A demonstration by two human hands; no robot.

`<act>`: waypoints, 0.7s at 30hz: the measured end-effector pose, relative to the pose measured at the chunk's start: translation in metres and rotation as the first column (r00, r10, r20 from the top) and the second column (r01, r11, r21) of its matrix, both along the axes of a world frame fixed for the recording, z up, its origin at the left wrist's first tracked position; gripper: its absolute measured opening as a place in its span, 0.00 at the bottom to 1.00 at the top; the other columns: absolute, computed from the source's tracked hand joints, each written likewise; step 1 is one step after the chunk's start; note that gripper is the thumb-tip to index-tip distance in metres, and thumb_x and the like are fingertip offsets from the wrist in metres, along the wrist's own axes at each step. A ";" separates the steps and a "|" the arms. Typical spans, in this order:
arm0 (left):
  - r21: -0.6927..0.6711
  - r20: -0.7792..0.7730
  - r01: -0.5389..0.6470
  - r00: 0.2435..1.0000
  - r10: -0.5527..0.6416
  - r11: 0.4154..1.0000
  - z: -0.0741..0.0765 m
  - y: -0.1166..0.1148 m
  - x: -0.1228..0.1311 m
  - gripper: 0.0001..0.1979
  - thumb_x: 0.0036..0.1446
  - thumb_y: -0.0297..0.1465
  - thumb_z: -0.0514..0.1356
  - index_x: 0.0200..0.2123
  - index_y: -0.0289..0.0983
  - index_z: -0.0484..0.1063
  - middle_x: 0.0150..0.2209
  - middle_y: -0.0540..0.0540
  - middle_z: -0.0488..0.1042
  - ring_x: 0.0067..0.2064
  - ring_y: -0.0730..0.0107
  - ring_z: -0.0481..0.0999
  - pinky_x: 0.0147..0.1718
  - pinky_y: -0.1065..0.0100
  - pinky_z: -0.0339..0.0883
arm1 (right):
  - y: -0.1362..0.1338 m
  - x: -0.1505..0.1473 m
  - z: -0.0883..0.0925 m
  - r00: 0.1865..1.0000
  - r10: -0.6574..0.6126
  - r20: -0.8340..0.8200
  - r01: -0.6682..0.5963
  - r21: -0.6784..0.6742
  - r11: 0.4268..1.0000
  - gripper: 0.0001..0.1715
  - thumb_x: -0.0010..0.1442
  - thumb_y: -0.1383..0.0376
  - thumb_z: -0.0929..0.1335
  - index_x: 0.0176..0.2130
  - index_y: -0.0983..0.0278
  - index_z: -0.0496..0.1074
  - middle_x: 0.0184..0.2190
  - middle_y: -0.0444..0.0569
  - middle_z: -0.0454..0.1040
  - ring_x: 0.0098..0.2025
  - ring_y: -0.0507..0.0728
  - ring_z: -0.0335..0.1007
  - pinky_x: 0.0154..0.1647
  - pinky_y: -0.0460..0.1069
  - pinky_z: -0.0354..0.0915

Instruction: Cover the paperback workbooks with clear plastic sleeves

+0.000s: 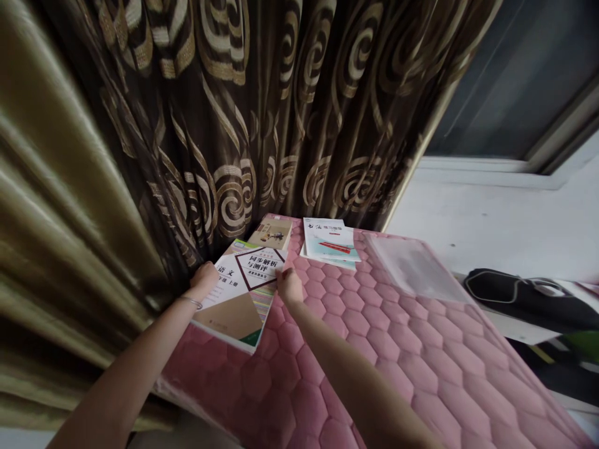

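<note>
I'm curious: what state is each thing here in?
Workbook, closed, on the mattress
Left hand, touching workbook's edge
Right hand, touching workbook's other edge
Calligraphy booklet, closed, atop another book
Plastic sleeve, lying flat
Curtain, hanging closed

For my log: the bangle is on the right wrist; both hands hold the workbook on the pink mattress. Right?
No: the bangle is on the left wrist (head view). Left hand and right hand do hold the workbook on the pink mattress.

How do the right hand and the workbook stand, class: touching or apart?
Touching: the head view shows the right hand overlapping the right edge of the workbook, with no gap.
</note>
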State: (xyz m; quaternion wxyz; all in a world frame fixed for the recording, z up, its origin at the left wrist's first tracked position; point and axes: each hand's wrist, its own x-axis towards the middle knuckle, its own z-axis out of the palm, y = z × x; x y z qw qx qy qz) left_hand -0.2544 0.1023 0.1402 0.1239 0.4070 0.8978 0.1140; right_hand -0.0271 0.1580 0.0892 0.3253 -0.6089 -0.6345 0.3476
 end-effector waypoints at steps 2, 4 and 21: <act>0.002 0.005 0.001 1.000 -0.001 1.000 0.002 -0.001 0.002 0.17 0.59 0.25 0.54 0.49 0.28 0.74 0.49 0.28 0.77 0.47 0.53 0.80 0.36 0.66 0.70 | -0.008 0.001 0.002 1.000 0.006 -0.006 -0.005 0.027 1.000 0.12 0.67 0.59 0.61 0.43 0.64 0.67 0.40 0.58 0.79 0.41 0.61 0.77 0.36 0.49 0.66; -0.003 0.009 0.005 1.000 -0.005 1.000 0.004 -0.002 0.003 0.16 0.60 0.25 0.54 0.49 0.28 0.75 0.49 0.28 0.77 0.46 0.53 0.80 0.35 0.67 0.70 | -0.022 0.003 0.003 0.999 0.030 -0.021 -0.029 0.054 0.998 0.15 0.68 0.58 0.59 0.47 0.65 0.65 0.41 0.57 0.78 0.41 0.60 0.76 0.38 0.50 0.66; 0.037 -0.126 0.124 0.985 -0.119 0.992 0.006 -0.013 0.007 0.18 0.62 0.21 0.46 0.49 0.28 0.70 0.48 0.28 0.77 0.50 0.53 0.79 0.41 0.64 0.70 | -0.154 0.020 -0.018 0.834 0.391 0.390 -0.533 0.382 0.755 0.30 0.61 0.54 0.68 0.61 0.50 0.66 0.47 0.55 0.63 0.45 0.62 0.68 0.42 0.57 0.72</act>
